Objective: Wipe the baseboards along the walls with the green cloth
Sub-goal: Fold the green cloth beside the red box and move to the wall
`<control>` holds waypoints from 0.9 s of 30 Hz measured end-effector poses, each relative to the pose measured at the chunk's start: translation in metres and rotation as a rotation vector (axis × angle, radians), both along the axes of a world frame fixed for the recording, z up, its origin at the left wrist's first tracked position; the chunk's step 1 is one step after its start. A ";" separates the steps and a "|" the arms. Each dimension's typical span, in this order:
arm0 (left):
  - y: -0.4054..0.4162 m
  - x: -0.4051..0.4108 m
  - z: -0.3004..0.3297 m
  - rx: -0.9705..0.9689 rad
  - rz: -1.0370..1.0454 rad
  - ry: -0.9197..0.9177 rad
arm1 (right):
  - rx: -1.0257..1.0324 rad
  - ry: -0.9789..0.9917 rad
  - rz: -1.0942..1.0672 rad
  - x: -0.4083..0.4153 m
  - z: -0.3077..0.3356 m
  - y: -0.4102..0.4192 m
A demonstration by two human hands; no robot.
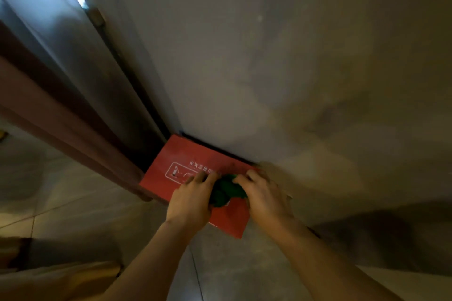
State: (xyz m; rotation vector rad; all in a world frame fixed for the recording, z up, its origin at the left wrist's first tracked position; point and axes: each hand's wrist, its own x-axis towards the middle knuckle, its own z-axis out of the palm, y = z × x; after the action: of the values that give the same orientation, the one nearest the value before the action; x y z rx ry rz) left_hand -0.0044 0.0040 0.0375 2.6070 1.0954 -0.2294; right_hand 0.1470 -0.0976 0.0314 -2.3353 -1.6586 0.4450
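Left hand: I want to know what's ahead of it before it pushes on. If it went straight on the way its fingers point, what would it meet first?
The left hand already rests on the red box. Beyond its fingertips lies more box top, then probably the wall, though depth is unclear.

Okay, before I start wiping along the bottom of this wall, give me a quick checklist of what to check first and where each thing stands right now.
1. Green cloth in hand: ok, both the left hand and right hand grip it.
2. Cloth bunched for wiping: ok.
3. Cloth touching the baseboard: not ok, it sits over the red box.
4. Baseboard reachable here: not ok, the red box stands against it.
5. Dirt on the baseboard: cannot tell, too dark.
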 end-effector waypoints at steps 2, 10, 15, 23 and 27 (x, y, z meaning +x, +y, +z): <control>0.000 0.000 0.034 0.045 -0.025 -0.031 | 0.048 -0.020 0.002 0.000 0.037 -0.004; -0.026 -0.002 0.207 0.208 -0.110 -0.190 | 0.190 -0.155 -0.005 -0.007 0.215 -0.045; -0.066 -0.010 0.315 0.274 -0.190 -0.305 | 0.281 -0.267 -0.035 -0.017 0.327 -0.099; -0.156 0.001 0.442 0.380 -0.345 -0.414 | 0.391 -0.420 -0.161 -0.021 0.447 -0.210; -0.210 0.010 0.480 0.427 -0.405 -0.428 | 0.432 -0.482 -0.196 -0.021 0.482 -0.272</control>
State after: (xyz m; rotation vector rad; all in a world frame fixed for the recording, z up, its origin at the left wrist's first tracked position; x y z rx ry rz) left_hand 0.0053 -0.2059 0.5172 3.0252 0.5037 0.5131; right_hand 0.1257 -0.3700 0.5133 -2.3357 -1.4815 -0.5055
